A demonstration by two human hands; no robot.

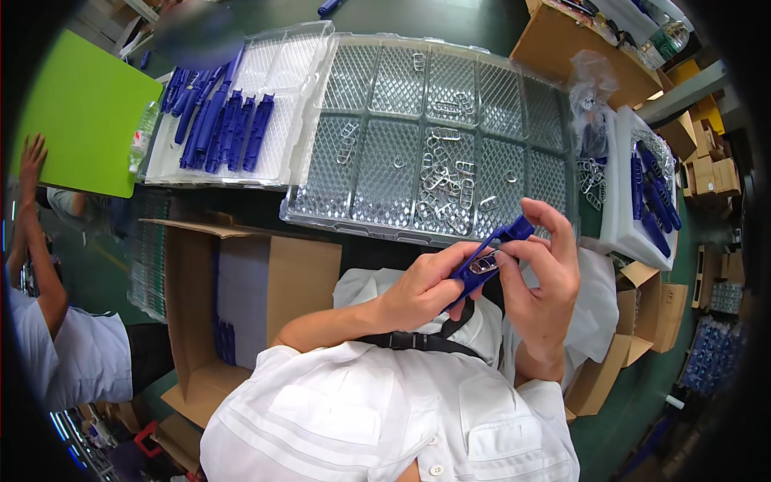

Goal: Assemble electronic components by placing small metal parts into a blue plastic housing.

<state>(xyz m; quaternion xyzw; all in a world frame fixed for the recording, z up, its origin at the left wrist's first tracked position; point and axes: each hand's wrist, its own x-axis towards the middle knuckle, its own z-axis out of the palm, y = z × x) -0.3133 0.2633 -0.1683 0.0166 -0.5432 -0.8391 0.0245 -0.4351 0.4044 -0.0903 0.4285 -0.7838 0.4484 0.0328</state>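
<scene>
In front of my chest, my left hand (pixel 422 293) is wrapped round a long blue plastic handle part (pixel 515 231), which slants up to the right. A small shiny metal link (pixel 483 263) sits against the recess of this part. My right hand (pixel 548 281) pinches at the link's right end with thumb and index finger, its other fingers bent above. Just beyond my hands lies a clear compartment tray (pixel 365 173). Loose metal links (pixel 444 181) are heaped in its near middle compartment, with a few scattered in others.
To the left, another clear tray (pixel 277 132) holds several blue handle parts (pixel 213 120). On the right, a white foam box (pixel 622 173) contains more blue parts. An open cardboard box (pixel 301 293) stands at my left. A co-worker's arm (pixel 48 249) reaches over a green board (pixel 76 120).
</scene>
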